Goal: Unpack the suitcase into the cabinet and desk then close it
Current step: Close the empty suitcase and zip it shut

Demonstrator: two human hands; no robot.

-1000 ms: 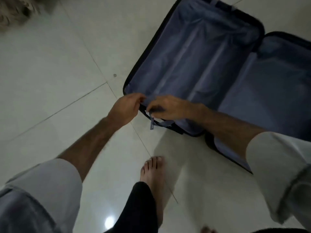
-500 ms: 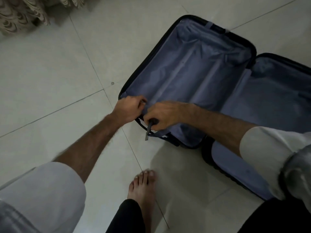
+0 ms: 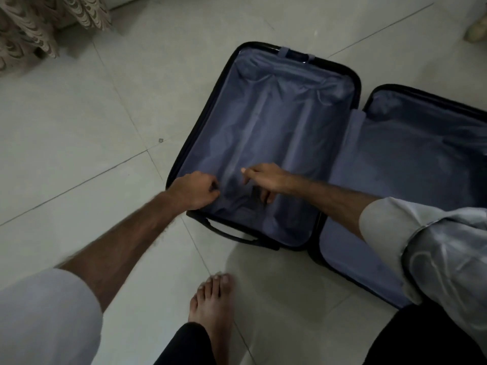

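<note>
The suitcase [image 3: 276, 133] lies open flat on the floor [image 3: 79, 127], both halves showing only bare lining [image 3: 263, 122] (no contents visible). Unpacking appears complete; closing remains, and the halves are not yet folded together. At the near edge of the left half, the left hand [image 3: 193, 189] has curled fingers pinching the lining. The right hand [image 3: 263, 180] hangs loosely spread, fingertips touching the lining, holding nothing.

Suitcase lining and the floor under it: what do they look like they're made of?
The suitcase lining looks like thin blue-grey woven fabric, probably synthetic: it creases and has a faint sheen. The floor looks like large glazed tiles: pale, smooth, with thin joint lines.
</note>
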